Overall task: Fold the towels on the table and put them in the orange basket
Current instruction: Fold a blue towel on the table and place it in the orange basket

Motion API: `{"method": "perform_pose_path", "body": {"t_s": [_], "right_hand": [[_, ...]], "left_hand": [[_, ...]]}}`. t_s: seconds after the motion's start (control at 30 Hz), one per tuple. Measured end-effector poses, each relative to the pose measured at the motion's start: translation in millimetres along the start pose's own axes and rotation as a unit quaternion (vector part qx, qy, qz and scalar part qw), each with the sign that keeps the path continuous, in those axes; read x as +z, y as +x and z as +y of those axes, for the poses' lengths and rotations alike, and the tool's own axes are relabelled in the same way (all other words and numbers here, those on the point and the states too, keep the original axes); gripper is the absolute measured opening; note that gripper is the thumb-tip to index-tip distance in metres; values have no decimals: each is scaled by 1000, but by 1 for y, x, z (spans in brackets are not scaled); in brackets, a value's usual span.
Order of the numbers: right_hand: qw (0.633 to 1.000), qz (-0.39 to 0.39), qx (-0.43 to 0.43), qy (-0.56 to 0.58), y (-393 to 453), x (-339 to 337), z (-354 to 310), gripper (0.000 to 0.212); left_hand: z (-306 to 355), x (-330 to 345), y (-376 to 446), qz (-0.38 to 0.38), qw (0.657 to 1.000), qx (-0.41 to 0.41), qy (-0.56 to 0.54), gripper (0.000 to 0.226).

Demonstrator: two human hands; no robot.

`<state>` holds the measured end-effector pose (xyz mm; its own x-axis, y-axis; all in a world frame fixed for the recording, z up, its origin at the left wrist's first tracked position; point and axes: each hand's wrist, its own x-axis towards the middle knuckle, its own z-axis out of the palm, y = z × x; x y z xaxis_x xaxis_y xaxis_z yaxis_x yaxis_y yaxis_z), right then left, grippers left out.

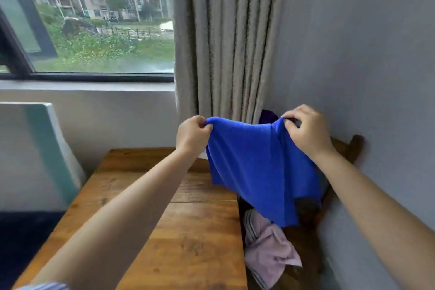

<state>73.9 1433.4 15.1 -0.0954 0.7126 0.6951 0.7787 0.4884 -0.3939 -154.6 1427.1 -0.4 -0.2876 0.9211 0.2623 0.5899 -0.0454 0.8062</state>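
A bright blue towel (256, 165) hangs in the air above the far right part of the wooden table (179, 231). My left hand (193, 134) pinches its upper left corner and my right hand (306, 129) pinches its upper right corner, so the cloth drapes down between them. Below it, at the table's right side, a crumpled pink towel (268, 249) with a striped edge lies in a dark gap. A bit of purple cloth (268, 116) shows behind the blue towel. No orange basket is in view.
A grey wall (364, 66) runs close along the right. A curtain (230, 42) hangs in the corner behind the table, beside a window (94, 19). A white and teal object (40, 153) stands left of the table.
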Motion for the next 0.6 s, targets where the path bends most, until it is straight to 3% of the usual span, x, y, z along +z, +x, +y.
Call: {"method": "perform_pose_path", "body": {"t_s": [0.23, 0.6], "right_hand": [[984, -164, -7, 70, -38, 95, -77, 12], [933, -354, -39, 47, -37, 257, -130, 17]], "left_hand": [[-96, -106, -40, 29, 989, -96, 111, 17], [-248, -188, -31, 43, 937, -269, 220, 9]]}}
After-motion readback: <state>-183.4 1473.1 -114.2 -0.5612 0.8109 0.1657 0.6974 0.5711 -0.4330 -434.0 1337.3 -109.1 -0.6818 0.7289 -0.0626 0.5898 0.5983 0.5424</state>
